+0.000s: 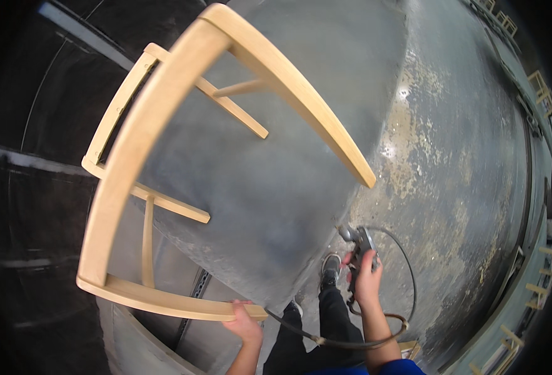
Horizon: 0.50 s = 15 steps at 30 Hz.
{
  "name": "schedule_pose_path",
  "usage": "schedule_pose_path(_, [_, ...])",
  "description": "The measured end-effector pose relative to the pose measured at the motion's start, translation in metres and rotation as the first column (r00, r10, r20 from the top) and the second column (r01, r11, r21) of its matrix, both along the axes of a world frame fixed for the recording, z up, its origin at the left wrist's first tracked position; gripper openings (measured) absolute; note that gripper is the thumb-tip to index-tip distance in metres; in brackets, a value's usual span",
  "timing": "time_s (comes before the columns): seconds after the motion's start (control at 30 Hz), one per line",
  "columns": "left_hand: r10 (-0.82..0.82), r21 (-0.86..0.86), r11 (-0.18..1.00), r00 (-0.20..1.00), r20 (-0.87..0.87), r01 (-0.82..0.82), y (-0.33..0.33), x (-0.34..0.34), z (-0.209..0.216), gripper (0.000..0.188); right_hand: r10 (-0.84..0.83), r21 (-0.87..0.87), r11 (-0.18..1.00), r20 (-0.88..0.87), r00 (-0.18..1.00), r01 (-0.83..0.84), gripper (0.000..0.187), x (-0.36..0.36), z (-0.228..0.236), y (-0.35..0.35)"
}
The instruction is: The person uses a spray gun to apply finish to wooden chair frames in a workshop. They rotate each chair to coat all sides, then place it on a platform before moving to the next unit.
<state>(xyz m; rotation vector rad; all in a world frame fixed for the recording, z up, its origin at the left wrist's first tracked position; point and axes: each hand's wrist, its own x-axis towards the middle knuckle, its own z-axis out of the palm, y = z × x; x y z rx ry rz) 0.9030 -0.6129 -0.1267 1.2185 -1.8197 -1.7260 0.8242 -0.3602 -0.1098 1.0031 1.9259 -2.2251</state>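
Note:
A pale wooden chair frame (pixel 143 125) is tilted up in front of me, its long legs and crosspieces reaching over the left and middle of the view. My left hand (pixel 244 323) is closed around the near leg, close to its lower end. To the right, my right hand (pixel 368 281) grips a spray gun (pixel 364 240) with a rounded metal head pointing up and left. The gun is apart from the wood. A dark hose (pixel 351 344) loops out from the gun and runs in front of my body, passing behind or beside the leg end.
Dark panels (pixel 44 100) with pale strips stand at the left. A smooth grey surface (pixel 244 187) lies behind the frame, and worn, stained grey floor (pixel 438 187) extends to the right. More wooden frames (pixel 541 287) line the far right edge. My shoe (pixel 331 267) shows below.

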Motion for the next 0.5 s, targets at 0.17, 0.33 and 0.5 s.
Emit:
schedule_pose_path(0.17, [0.076,0.143,0.985,0.99,0.122,-0.093,0.045,0.0,-0.017,0.016,0.038,0.162,0.986,0.018,0.999,-0.04,0.059,0.04,0.039,0.053])
schedule_pose_path(0.33, [-0.244,0.096,0.968,0.963,0.116,0.233,0.063,-0.11,-0.091,0.04,0.1,0.149,0.984,-0.025,0.995,-0.095,0.063,0.045,0.059,0.081])
schedule_pose_path(0.5, [-0.564,0.046,0.825,0.814,0.139,0.563,0.041,-0.19,-0.143,0.047,0.169,0.118,0.979,0.01,0.986,-0.169,0.066,0.061,0.068,0.099])
